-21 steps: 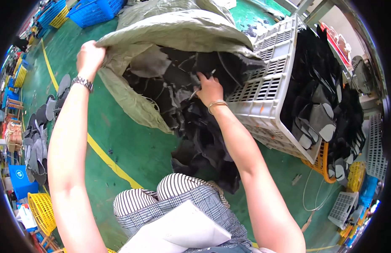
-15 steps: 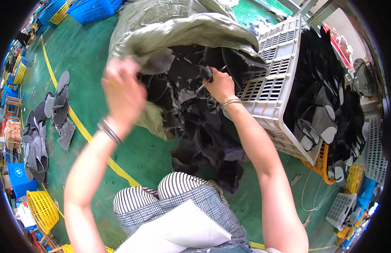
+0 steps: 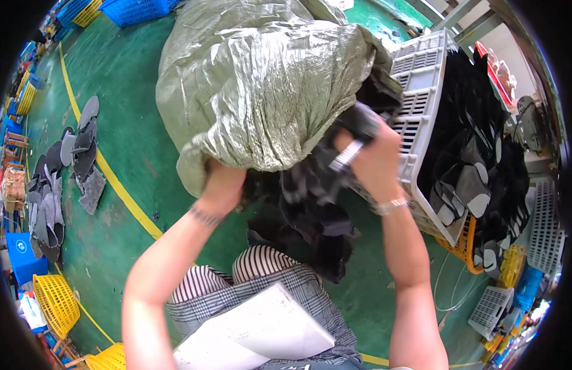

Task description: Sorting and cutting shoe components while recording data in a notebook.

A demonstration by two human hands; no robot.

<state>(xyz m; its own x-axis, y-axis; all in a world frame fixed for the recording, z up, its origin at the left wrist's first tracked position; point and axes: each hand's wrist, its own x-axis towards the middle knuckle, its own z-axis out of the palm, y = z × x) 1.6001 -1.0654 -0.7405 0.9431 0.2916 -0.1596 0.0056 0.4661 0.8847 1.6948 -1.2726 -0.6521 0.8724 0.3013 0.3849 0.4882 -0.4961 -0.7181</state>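
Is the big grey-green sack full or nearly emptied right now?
Still well filled: the sack bulges round, and dark pieces spill from its mouth onto the green floor between the left hand and right hand.

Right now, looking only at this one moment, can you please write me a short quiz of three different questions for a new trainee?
1. True or false: the grey-green sack lies flat and empty on the floor.
2. Which hand holds a dark piece up beside the white slotted crate? A) left hand B) right hand
3. Fill in: the line painted on the green floor is ____.

Key:
1. False. The sack is bulging, and the left hand grips its lower edge.
2. B. The right hand holds the dark piece.
3. Yellow: see the yellow line.
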